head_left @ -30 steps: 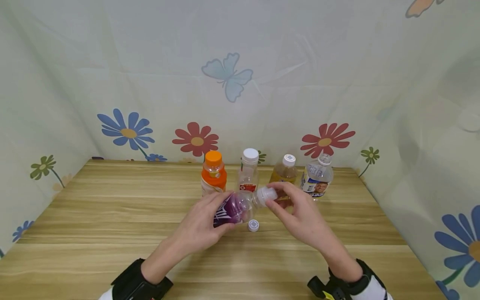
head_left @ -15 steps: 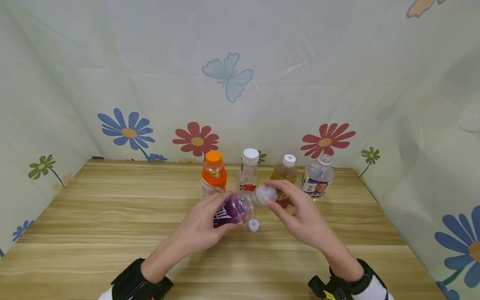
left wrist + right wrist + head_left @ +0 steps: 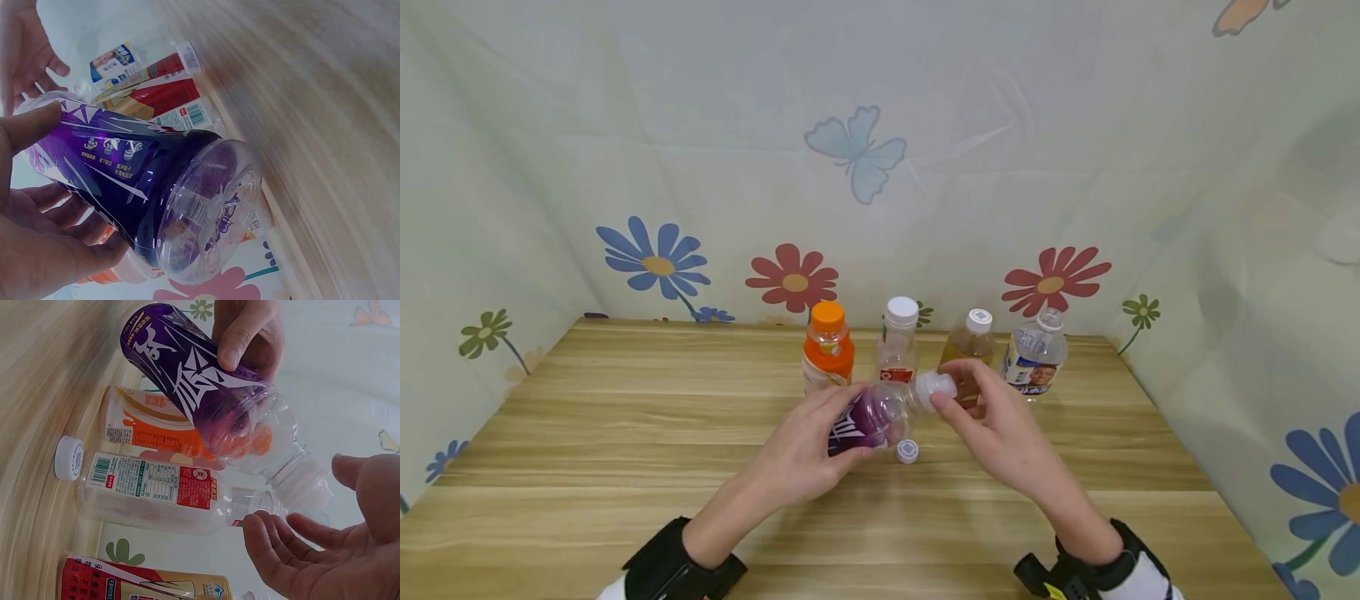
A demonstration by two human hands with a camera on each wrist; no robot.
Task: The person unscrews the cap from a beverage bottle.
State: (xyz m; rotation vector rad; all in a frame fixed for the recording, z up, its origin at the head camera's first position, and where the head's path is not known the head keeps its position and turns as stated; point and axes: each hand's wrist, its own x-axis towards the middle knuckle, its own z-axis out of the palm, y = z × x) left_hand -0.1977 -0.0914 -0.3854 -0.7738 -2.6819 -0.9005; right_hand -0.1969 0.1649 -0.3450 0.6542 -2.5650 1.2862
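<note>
In the head view my left hand (image 3: 808,446) grips a clear bottle with a purple label (image 3: 868,417), tilted with its neck up to the right. The left wrist view shows the thumb and fingers wrapped around the purple bottle (image 3: 119,169) and its clear base. My right hand (image 3: 1000,425) is at the bottle's neck, thumb and fingers curled loosely about the translucent white cap (image 3: 934,390). From the right wrist, that cap (image 3: 303,484) appears between thumb and fingers; how firmly they press it cannot be told. A small loose white cap (image 3: 907,451) lies on the table below the bottle.
Behind the hands stand an orange-capped bottle (image 3: 827,346), a clear white-capped bottle (image 3: 900,333), an amber-coloured bottle (image 3: 973,337) and a clear uncapped bottle (image 3: 1036,354). They line the back of the wooden table (image 3: 647,400), before a flowered curtain (image 3: 715,167).
My right fingers have shifted slightly about the bottle's cap, the thumb now a little higher and further left on it. The left hand and purple bottle stay nearly still.
</note>
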